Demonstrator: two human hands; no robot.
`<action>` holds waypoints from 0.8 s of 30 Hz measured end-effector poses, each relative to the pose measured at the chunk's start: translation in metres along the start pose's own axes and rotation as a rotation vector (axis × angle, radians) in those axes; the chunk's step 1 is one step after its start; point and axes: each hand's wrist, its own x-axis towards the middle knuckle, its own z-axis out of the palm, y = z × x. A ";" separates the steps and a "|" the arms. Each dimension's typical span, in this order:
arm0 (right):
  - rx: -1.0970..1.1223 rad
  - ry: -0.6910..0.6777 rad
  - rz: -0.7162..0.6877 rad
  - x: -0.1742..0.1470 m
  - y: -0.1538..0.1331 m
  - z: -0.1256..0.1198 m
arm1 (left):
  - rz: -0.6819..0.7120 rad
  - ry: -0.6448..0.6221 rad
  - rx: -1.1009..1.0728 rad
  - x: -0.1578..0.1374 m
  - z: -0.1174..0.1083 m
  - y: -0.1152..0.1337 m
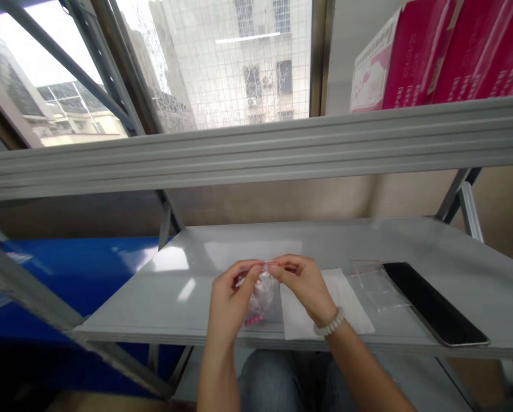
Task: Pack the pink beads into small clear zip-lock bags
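Note:
Both hands meet above the grey shelf, pinching the top edge of a small clear plastic bag (263, 294). My left hand (234, 286) closes thumb and fingers on its left side. My right hand (301, 280), with a pale bead bracelet (331, 323) at the wrist, closes on the right side, fingertips close to those of the left. The bag hangs below the fingers, with small pink pieces (253, 320) showing at its bottom; their kind I cannot make out. A white sheet of paper (350, 306) lies under my right hand.
Right of the paper, a flat clear zip bag (378, 286) with a red line touches a black phone-like slab (434, 300). The grey shelf (153, 303) has a thick metal beam (256, 154) above it. Pink boxes (419, 57) stand higher at right. A blue surface (88, 274) lies left.

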 end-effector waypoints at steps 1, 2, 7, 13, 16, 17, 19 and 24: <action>-0.014 0.001 0.020 0.011 0.004 0.003 | -0.003 -0.013 0.026 0.012 -0.001 -0.003; -0.029 0.006 0.033 0.022 0.010 0.005 | -0.006 -0.015 0.046 0.024 -0.002 -0.008; -0.177 0.079 0.080 0.052 0.046 0.013 | -0.047 0.011 0.223 0.058 -0.003 -0.045; -0.304 0.098 0.049 0.050 0.059 0.008 | -0.066 0.068 0.448 0.059 -0.005 -0.074; -0.333 0.086 0.047 0.047 0.057 -0.001 | -0.057 0.114 0.541 0.057 -0.007 -0.075; -0.342 0.081 0.045 0.046 0.055 -0.005 | -0.043 0.132 0.568 0.057 -0.008 -0.073; -0.363 0.076 0.037 0.042 0.048 -0.014 | 0.001 0.168 0.610 0.055 -0.006 -0.065; -0.473 0.130 -0.029 0.027 0.019 -0.049 | 0.166 0.088 0.590 0.047 0.032 -0.033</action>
